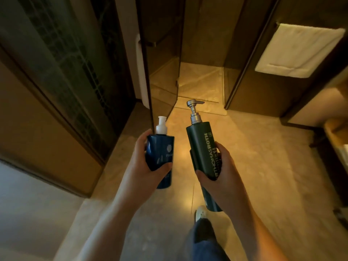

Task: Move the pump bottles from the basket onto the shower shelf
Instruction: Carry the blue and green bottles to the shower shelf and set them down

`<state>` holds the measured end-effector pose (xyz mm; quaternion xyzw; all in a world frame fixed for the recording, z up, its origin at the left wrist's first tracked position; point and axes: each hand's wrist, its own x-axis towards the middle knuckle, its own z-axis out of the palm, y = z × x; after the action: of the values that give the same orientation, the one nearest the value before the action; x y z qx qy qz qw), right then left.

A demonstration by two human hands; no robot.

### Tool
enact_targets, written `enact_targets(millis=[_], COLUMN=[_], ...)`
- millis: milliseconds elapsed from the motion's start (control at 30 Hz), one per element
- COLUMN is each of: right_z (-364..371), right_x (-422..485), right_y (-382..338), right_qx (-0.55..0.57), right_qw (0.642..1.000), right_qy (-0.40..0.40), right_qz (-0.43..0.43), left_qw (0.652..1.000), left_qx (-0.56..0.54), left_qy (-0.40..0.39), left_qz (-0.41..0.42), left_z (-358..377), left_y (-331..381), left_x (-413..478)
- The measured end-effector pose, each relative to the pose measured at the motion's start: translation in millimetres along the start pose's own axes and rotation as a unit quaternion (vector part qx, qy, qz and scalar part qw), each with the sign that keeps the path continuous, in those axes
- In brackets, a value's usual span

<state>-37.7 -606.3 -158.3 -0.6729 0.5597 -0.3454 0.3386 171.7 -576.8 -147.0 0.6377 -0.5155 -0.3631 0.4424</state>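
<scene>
My left hand (140, 162) grips a blue pump bottle (160, 149) with a white pump, held upright in front of me. My right hand (219, 174) holds a tall dark green pump bottle (202, 146) with a silver pump and white lettering down its side. A second dark bottle (211, 201) shows behind and below that hand, its top hidden, and it seems to be in the same grip. Both hands are over the tiled floor, facing the open shower stall (199, 76). No shelf and no basket are in view.
The glass shower door (162, 59) stands open at the left of the stall, its edge close to the blue bottle. A white towel (299, 51) hangs on the glass at the right. A dark sliding door is at the left. My foot (200, 213) is on the floor below.
</scene>
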Motion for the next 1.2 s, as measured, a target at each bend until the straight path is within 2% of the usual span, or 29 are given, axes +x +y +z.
enact_targets(millis=[167, 467, 567, 933, 1200], right_z=[-35.8, -136.2, -154.5, -158.0, -145.2], right_x=[72.0, 213.6, 249.6, 372.7, 524.3], right_y=[37.0, 98.1, 115.2, 154.0, 155.4], right_qx=[0.009, -0.009, -0.017, 0.0, -0.031], right_qw=[1.0, 0.999, 0.999, 0.998, 0.998], right_qy=[-0.003, 0.024, 0.029, 0.024, 0.032], right_qz=[0.02, 0.02, 0.026, 0.05, 0.035], left_qw=[1.0, 0.997, 0.998, 0.998, 0.996], left_qx=[0.014, -0.047, -0.038, -0.019, -0.053], left_qy=[-0.011, -0.05, -0.048, -0.054, -0.066], left_qz=[0.011, 0.022, 0.018, -0.001, -0.004], left_z=[52.9, 169.2, 196.0, 231.0, 229.2], left_y=[22.7, 85.9, 93.0, 96.2, 96.3], left_x=[73.9, 216.2, 248.4, 385.3, 535.8])
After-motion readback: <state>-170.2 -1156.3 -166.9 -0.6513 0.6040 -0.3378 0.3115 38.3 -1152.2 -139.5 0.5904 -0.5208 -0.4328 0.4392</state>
